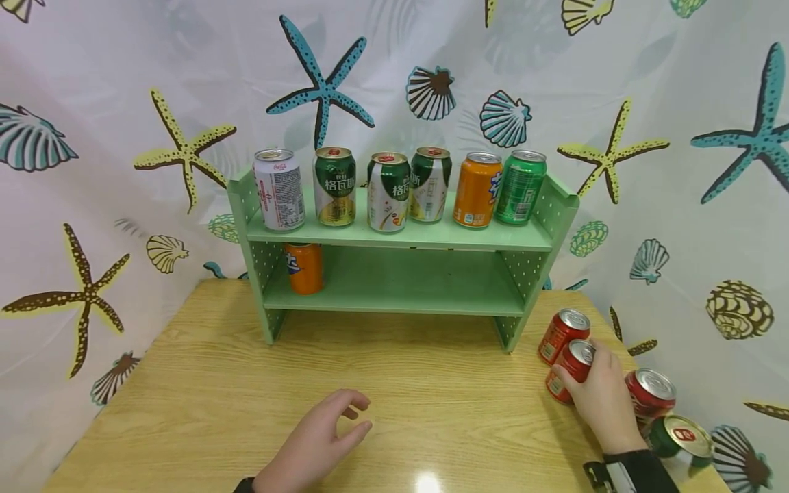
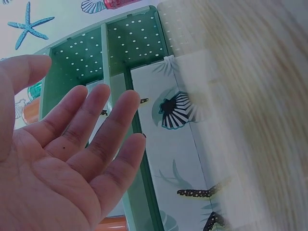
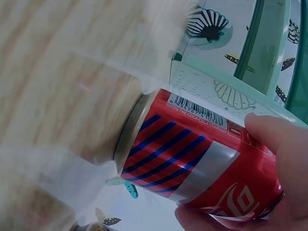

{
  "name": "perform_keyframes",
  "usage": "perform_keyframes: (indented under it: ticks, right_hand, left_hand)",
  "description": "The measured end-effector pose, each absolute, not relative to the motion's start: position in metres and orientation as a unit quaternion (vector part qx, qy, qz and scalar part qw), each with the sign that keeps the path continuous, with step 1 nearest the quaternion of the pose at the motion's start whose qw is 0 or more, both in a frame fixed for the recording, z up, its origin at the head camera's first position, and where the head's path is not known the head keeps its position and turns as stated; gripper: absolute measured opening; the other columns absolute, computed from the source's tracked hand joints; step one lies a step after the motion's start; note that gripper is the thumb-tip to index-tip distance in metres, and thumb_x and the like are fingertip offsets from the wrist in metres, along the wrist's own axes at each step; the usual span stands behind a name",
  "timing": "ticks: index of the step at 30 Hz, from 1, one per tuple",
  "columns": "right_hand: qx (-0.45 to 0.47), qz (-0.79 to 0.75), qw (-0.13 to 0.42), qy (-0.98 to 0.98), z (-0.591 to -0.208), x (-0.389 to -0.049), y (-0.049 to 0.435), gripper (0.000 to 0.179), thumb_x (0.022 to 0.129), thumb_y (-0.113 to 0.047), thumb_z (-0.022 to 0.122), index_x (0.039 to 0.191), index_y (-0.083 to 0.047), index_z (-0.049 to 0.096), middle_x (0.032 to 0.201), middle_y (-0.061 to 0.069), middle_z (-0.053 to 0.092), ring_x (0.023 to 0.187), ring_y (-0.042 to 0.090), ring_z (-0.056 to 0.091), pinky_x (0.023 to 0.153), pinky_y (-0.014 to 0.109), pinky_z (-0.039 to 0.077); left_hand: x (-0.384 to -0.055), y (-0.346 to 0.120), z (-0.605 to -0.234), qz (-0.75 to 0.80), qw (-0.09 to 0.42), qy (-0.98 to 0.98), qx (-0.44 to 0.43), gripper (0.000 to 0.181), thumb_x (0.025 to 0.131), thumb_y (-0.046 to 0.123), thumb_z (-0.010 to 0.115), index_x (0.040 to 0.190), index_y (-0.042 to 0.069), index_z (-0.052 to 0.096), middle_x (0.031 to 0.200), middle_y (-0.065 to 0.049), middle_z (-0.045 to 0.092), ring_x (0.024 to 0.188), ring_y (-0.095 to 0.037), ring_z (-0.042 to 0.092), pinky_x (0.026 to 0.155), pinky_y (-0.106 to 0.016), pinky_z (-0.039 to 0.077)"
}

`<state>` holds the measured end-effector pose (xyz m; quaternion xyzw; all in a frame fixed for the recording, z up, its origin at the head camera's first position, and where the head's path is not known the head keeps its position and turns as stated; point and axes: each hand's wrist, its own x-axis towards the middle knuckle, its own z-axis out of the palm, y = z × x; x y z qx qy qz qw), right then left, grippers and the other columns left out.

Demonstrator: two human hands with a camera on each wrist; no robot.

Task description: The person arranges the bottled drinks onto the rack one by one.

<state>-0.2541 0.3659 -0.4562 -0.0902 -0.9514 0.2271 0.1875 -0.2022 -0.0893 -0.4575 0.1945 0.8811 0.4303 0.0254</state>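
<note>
On the right side of the table, my right hand (image 1: 600, 400) grips a red Coca-Cola can (image 1: 570, 370) near its top, thumb on one side and fingers on the other. The right wrist view shows that can (image 3: 192, 154) with its barcode, blue stripes and white lettering, part of it hidden behind the hand. A second red can (image 1: 564, 335) stands just behind it. My left hand (image 1: 317, 438) hovers over the front middle of the table, holding nothing. Its fingers (image 2: 115, 120) are spread and gently bent in the left wrist view.
A green two-tier shelf (image 1: 394, 298) stands at the back. Several cans line its top tier, including a white can (image 1: 280, 192) and an orange can (image 1: 477, 192); another orange can (image 1: 305, 268) sits below. Right of my right hand are a red can (image 1: 650, 394) and a green can (image 1: 678, 438).
</note>
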Motion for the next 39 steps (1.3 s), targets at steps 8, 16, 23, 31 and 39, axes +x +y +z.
perform_keyframes:
  ticks: [8, 16, 23, 31, 39]
  right_hand:
    - [-0.080, 0.222, 0.209, -0.949, -0.458, -0.255, 0.367, 0.077, 0.090, -0.020, 0.079, 0.139, 0.019, 0.034, 0.122, 0.042, 0.047, 0.111, 0.060, 0.052, 0.089, 0.071, 0.047]
    - [-0.087, 0.217, 0.221, -0.947, -0.460, -0.255, 0.366, 0.077, 0.088, -0.021, 0.081, 0.138, 0.018, 0.037, 0.120, 0.041, 0.049, 0.110, 0.060, 0.054, 0.088, 0.070, 0.047]
    - [-0.079, 0.212, 0.258, -0.939, -0.456, -0.251, 0.361, 0.079, 0.086, -0.020, 0.083, 0.139, 0.018, 0.038, 0.121, 0.041, 0.050, 0.110, 0.059, 0.055, 0.087, 0.069, 0.048]
    - [-0.049, 0.234, 0.257, -0.936, -0.436, -0.242, 0.343, 0.081, 0.087, -0.025, 0.084, 0.143, 0.013, 0.039, 0.128, 0.038, 0.051, 0.113, 0.054, 0.055, 0.089, 0.069, 0.049]
    - [-0.022, 0.216, 0.278, -0.936, -0.424, -0.233, 0.315, 0.079, 0.083, -0.023, 0.087, 0.139, 0.011, 0.042, 0.118, 0.035, 0.054, 0.105, 0.055, 0.060, 0.081, 0.068, 0.055]
  left_hand:
    - [-0.202, -0.088, -0.457, 0.439, 0.055, 0.876, 0.192, 0.028, 0.101, 0.031, 0.068, 0.123, 0.014, 0.065, 0.125, -0.004, 0.066, 0.110, -0.027, 0.065, 0.084, -0.038, 0.056]
    - [-0.202, -0.088, -0.457, 0.434, 0.056, 0.879, 0.188, 0.027, 0.100, 0.029, 0.068, 0.122, 0.013, 0.066, 0.124, -0.005, 0.067, 0.108, -0.027, 0.066, 0.083, -0.040, 0.057]
    - [-0.202, -0.088, -0.457, 0.432, 0.056, 0.880, 0.190, 0.027, 0.101, 0.029, 0.068, 0.123, 0.013, 0.065, 0.124, -0.005, 0.067, 0.107, -0.027, 0.066, 0.083, -0.040, 0.057]
    - [-0.203, -0.089, -0.458, 0.431, 0.056, 0.880, 0.194, 0.027, 0.101, 0.029, 0.068, 0.123, 0.013, 0.065, 0.124, -0.005, 0.067, 0.107, -0.027, 0.066, 0.083, -0.039, 0.057]
    - [-0.203, -0.090, -0.458, 0.431, 0.053, 0.879, 0.197, 0.029, 0.101, 0.031, 0.068, 0.124, 0.013, 0.065, 0.125, -0.004, 0.067, 0.108, -0.026, 0.066, 0.083, -0.039, 0.057]
